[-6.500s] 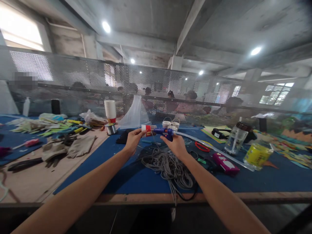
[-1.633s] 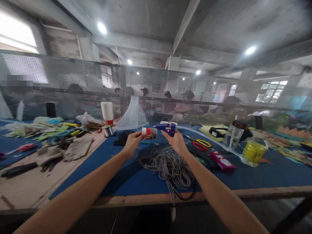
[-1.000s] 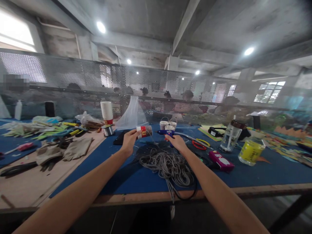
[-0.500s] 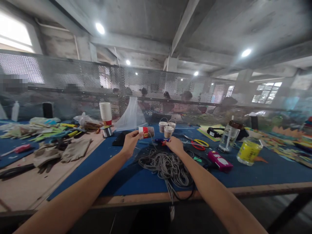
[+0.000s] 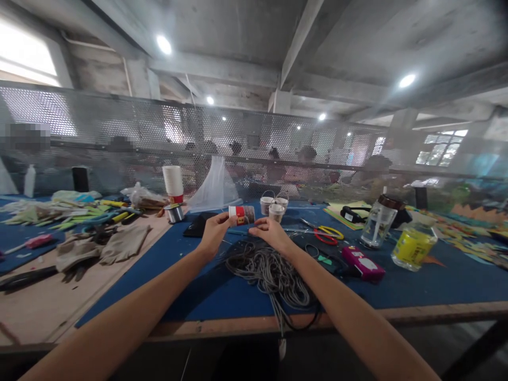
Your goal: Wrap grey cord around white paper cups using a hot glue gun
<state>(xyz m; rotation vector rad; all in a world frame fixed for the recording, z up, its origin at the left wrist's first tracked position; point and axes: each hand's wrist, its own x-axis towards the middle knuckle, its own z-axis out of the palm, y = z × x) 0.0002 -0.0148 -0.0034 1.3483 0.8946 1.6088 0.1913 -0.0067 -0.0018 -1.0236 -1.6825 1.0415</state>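
Note:
My left hand [image 5: 213,233] is closed on a small paper cup [image 5: 240,214] with a red band, held on its side above the blue mat [image 5: 397,288]. Just to its right, my right hand [image 5: 272,234] points its fingers, drawn together, at the cup's lower edge; I cannot see what they pinch, if anything. Below both hands a coil of grey cord [image 5: 273,272] lies on the mat. The blue glue gun does not show; it may lie behind my right hand.
Three small cups with wire handles [image 5: 273,206] stand behind my hands. To the right lie scissors [image 5: 327,233], a pink object [image 5: 363,263], a clear bottle [image 5: 377,222] and a yellow jar [image 5: 413,246]. To the left are stacked white cups [image 5: 173,182] and gloves [image 5: 103,248]. A mesh fence [image 5: 119,132] runs behind, with people beyond it.
My right hand lowered the blue glue gun to the mat, left it and moved left to the cup. My left hand has kept the cup throughout.

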